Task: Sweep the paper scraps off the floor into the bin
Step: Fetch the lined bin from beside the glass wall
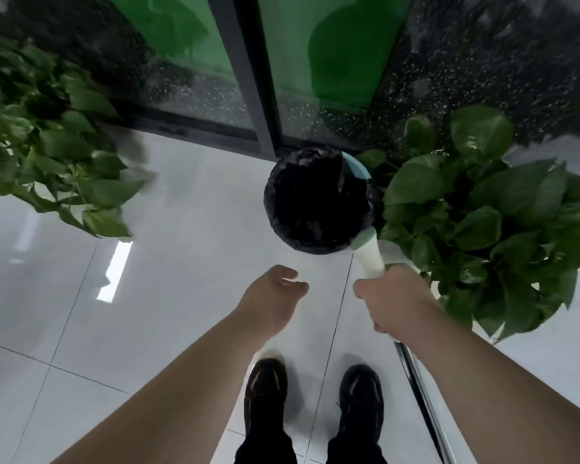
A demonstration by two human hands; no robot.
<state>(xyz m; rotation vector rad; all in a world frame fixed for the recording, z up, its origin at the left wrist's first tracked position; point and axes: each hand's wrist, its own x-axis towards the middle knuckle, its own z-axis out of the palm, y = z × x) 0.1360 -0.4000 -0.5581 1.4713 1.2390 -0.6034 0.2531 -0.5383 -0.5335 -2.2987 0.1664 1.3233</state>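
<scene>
Right hand (394, 303): closed around a pale handle (370, 254), tip at the bin's near rim.
Left hand (271, 301): empty, fingers loosely curled, above the floor (148, 296).
Bin (318, 202): black-lined, between 2 plants (482, 212).

The bin (318, 202) interior is too dark to see inside. The white handle (370, 254) disappears inside the right hand (394, 303); its metal pole (422, 403) exits frame at five o'clock.
</scene>
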